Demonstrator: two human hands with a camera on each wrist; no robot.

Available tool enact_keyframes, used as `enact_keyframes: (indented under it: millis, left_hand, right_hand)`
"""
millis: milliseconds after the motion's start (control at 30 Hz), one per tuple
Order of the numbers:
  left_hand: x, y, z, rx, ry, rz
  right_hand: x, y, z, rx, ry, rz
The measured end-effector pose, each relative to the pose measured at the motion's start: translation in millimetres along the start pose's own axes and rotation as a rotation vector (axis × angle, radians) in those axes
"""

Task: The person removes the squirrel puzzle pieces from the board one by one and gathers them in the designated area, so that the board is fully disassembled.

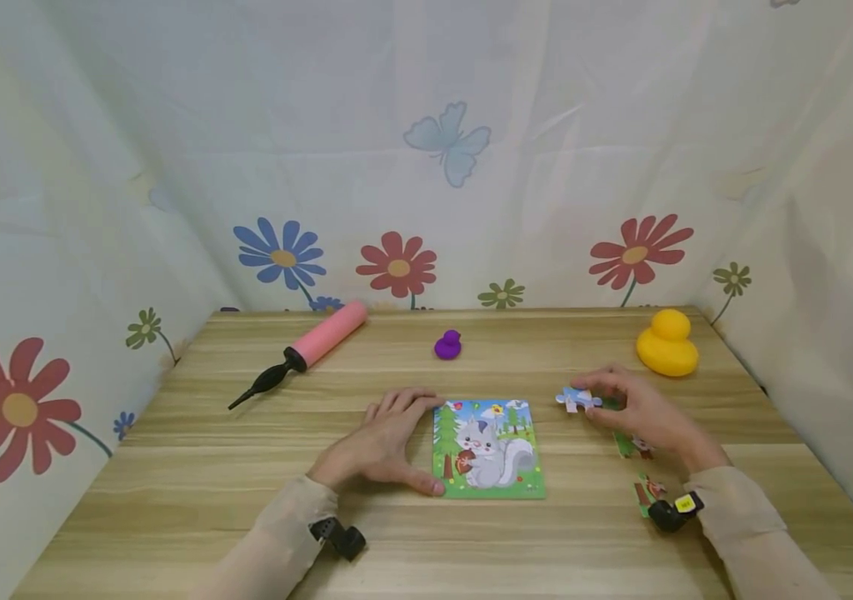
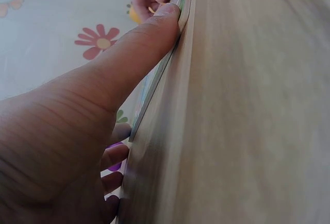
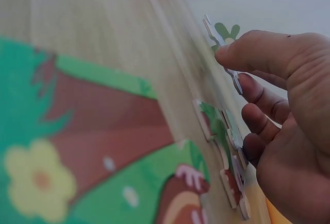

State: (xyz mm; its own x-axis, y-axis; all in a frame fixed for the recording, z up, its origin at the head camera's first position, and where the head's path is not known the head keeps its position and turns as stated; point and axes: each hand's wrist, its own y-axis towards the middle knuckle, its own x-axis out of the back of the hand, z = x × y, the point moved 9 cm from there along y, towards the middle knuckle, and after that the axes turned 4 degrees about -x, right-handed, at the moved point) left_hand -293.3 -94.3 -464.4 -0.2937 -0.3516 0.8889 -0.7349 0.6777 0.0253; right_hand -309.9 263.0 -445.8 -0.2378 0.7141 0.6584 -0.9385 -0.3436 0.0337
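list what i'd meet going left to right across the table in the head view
pink hand pump → left hand → squirrel picture board → blue-and-white jigsaw piece, pinched in the right hand → yellow toy duck

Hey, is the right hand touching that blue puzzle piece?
Touching: the right wrist view shows the right hand with its thumb against the blue piece.

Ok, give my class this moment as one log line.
left hand: touches squirrel picture | right hand: pinches puzzle piece | nearby: more pieces | farther back: pink pump, purple duck, yellow duck
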Motion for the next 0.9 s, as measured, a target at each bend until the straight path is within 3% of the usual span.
enact_keyframes:
  millis: [300, 900]
  left_hand:
    - [0.7, -0.1, -0.8, 0.003, 0.001, 0.002]
    - [1.3, 0.4, -1.5, 0.007, -0.014, 0.001]
  right_hand:
    - [-3.1, 2.0, -2.6, 0.004, -0.083, 0.005]
    - [-4.7, 1.4, -7.1, 0.018, -0.108, 0.020]
